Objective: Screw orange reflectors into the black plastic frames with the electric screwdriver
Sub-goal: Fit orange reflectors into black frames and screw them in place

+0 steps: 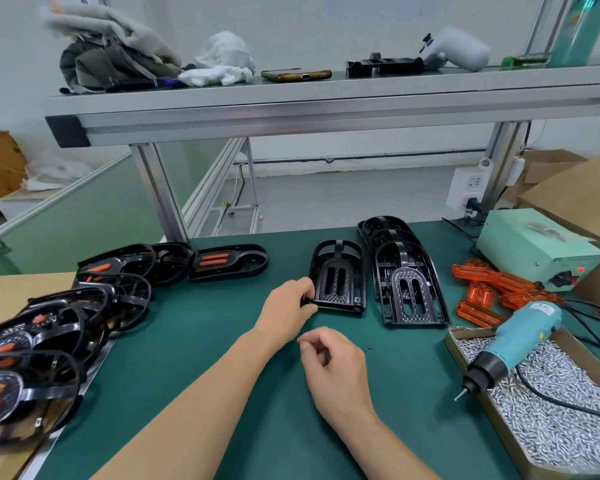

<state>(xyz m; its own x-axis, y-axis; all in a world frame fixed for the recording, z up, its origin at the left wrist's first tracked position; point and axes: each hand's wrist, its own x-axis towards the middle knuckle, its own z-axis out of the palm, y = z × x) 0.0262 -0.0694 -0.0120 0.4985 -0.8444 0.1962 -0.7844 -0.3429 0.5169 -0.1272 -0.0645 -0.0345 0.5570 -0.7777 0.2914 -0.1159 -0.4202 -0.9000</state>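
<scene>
Your left hand (289, 305) pinches the near left corner of the black frame (339, 276) on the surface (201, 344). Your right hand (334, 362) hovers nearer, fingers curled inward.

A small-factory assembly bench: a green work mat (222, 341) under an aluminium-profile shelf (326, 109) beyond the left hand (288, 306). Black frames (66, 323) with reflectors fitted pile up to its left. Right of the right hand (333, 368) lie loose orange reflectors (492, 282), a carton of screws (468, 330) and a corded electric screwdriver (513, 341).
</scene>
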